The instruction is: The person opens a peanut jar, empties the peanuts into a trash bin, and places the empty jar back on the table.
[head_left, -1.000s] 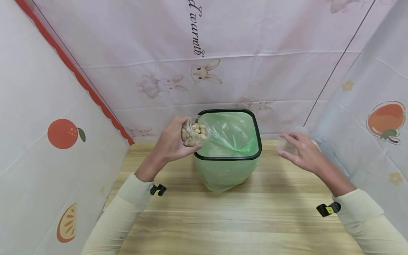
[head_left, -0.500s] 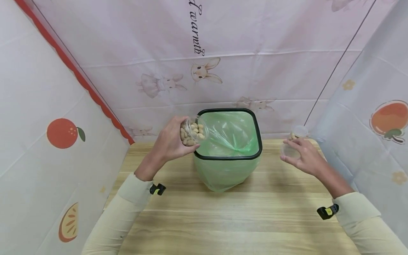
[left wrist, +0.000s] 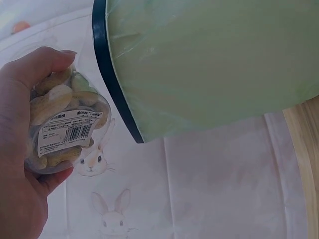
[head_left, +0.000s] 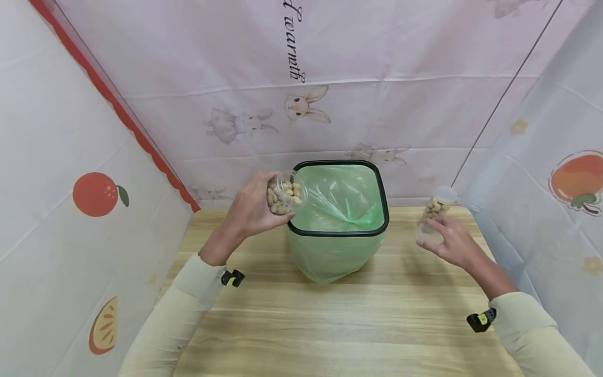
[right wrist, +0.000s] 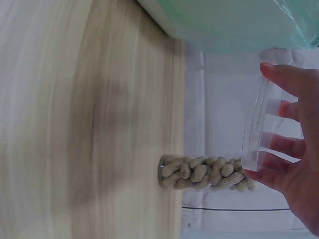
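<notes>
A: Where is the uncapped jar (head_left: 284, 195) located?

B: It is held in the left hand (head_left: 250, 207), its label-bearing base facing the left wrist camera. The fingers and thumb are curled part-way round its wall, parted by its width. Peanuts (head_left: 293, 193) are contained inside.

A: How is its long axis set?

B: The axis is tilted off vertical. The mouth is directed away from the left palm, toward the right-hand side. The exact angle cannot be told.

A: Which relation is judged decisive?

B: Mouth to bin. The bin (head_left: 336, 234), green-lined with a black rim, is placed just right of the left hand, between both hands. In the head view the mouth overlaps the near-left rim; whether contact is made cannot be told.

A: Which hand is nearer to the bin?

B: The left. The right hand (head_left: 449, 242) is held apart from it, on the opposite side.

A: What is held there?

B: A clear lid (right wrist: 254, 124) is gripped by its edge, the digits being spread to its width. A second jar (head_left: 432, 209), filled with peanuts, is stood upright on the desk (head_left: 339, 319), just beyond the right hand.
</notes>
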`<state>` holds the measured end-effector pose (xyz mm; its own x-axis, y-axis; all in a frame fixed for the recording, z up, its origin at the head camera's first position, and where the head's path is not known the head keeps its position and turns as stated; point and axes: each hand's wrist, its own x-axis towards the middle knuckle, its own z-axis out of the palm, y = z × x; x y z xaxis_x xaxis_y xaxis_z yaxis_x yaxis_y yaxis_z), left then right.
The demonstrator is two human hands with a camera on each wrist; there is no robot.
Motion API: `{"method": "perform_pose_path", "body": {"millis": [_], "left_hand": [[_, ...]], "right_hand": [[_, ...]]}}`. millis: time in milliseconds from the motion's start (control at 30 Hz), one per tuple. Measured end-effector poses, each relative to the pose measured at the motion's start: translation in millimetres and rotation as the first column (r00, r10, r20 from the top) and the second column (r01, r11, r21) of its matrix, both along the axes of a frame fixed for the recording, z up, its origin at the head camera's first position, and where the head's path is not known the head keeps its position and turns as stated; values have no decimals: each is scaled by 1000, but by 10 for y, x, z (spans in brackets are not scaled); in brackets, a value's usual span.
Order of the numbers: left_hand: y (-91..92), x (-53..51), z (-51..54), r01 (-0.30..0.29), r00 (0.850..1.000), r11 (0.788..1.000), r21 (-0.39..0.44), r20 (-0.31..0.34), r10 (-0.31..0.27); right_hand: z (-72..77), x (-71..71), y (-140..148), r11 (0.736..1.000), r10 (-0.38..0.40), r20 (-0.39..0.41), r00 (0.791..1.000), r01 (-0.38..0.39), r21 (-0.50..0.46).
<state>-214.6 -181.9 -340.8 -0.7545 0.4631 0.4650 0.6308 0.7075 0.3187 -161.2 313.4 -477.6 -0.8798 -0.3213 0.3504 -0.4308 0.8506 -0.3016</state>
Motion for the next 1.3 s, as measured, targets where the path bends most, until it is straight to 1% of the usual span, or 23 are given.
{"method": "perform_pose_path", "body": {"millis": [100, 233, 367, 467, 533, 667, 800, 1000, 1300], "left_hand": [[4, -9, 4, 0, 1000, 1000, -7, 5, 0], [3, -13, 5, -1, 1000, 1000, -6, 6, 1], [3, -19, 1, -3, 1000, 1000, -6, 1, 3], [4, -24, -7, -2, 1000, 1000, -3, -5, 2], [3, -25, -11, -1, 1000, 1000, -2, -8, 1], [2, -22, -15, -3, 1000, 1000, -4, -7, 3], [6, -18, -23, -4, 1000, 1000, -15, -1, 4], [12, -22, -22, 0, 1000, 1000, -31, -6, 0], [9, -24, -33, -1, 1000, 999, -34, -5, 0]], "right_hand": [[-98, 21, 27, 1000, -12, 43, 999, 12, 6], [-209, 57, 51, 999, -54, 152, 987, 51, 19], [-338, 80, 87, 994, -99, 260, 960, 86, 61], [-429, 92, 127, 990, -125, 318, 940, 98, 99], [-488, 101, 156, 988, -139, 341, 930, 107, 111], [-618, 132, 201, 986, -155, 366, 918, 122, 113], [-741, 164, 224, 985, -164, 376, 912, 133, 109], [-823, 208, 237, 984, -170, 400, 900, 131, 124], [-978, 273, 266, 984, -167, 401, 901, 124, 130]]}}
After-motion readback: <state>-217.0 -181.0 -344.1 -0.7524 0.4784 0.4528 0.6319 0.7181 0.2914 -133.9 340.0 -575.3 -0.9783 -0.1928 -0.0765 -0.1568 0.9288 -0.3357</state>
